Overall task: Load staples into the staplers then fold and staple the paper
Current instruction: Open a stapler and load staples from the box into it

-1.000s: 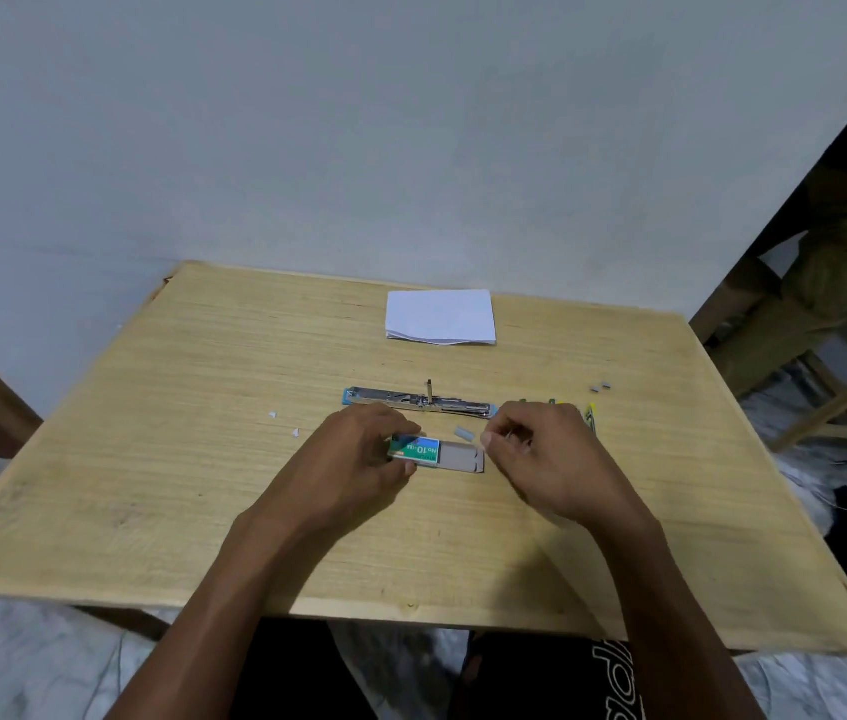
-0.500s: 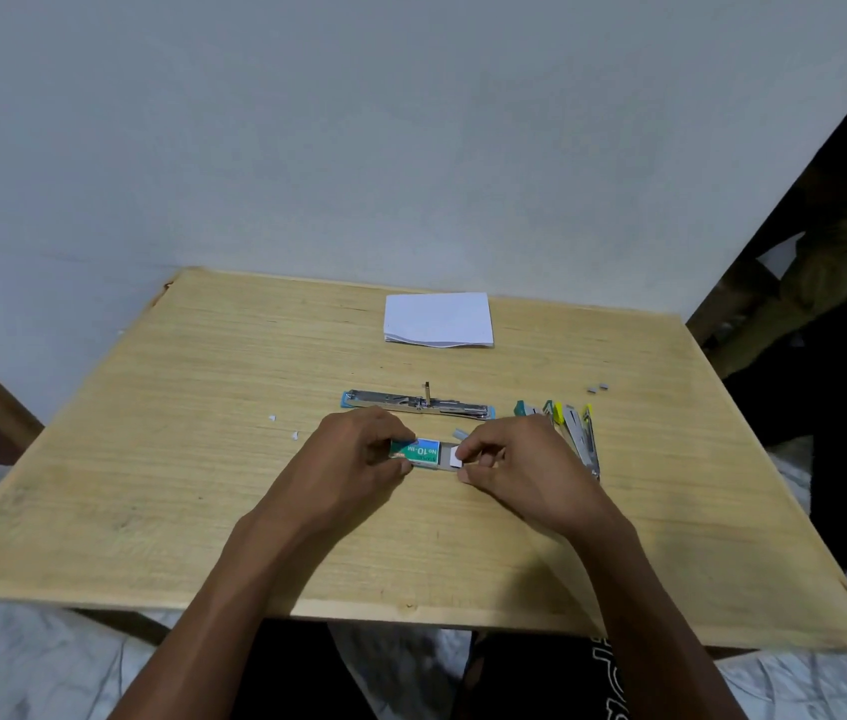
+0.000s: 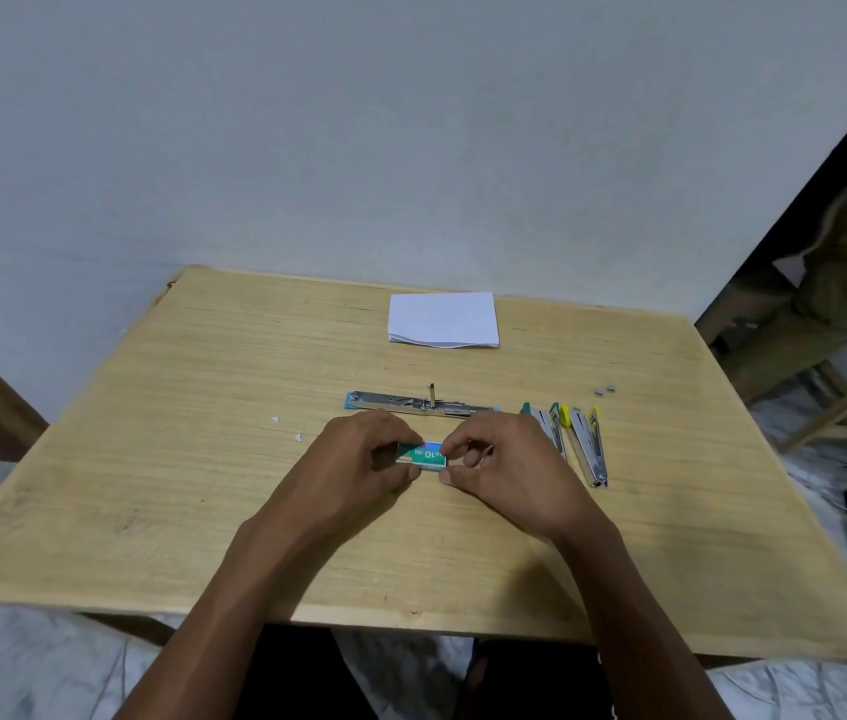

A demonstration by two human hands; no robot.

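Both hands pinch a small green cardboard staple box (image 3: 424,454) mid-counter (image 3: 193,491): the left hand (image 3: 359,462) at its left end, the right hand (image 3: 512,462) at its right end. Just behind lies an opened blue metal stapler (image 3: 400,401); folded white paper (image 3: 443,319) rests farther back.

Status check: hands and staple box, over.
Left hand and right hand both pinch the staple box. Blue stapler lies opened flat just behind. Nothing in the way.
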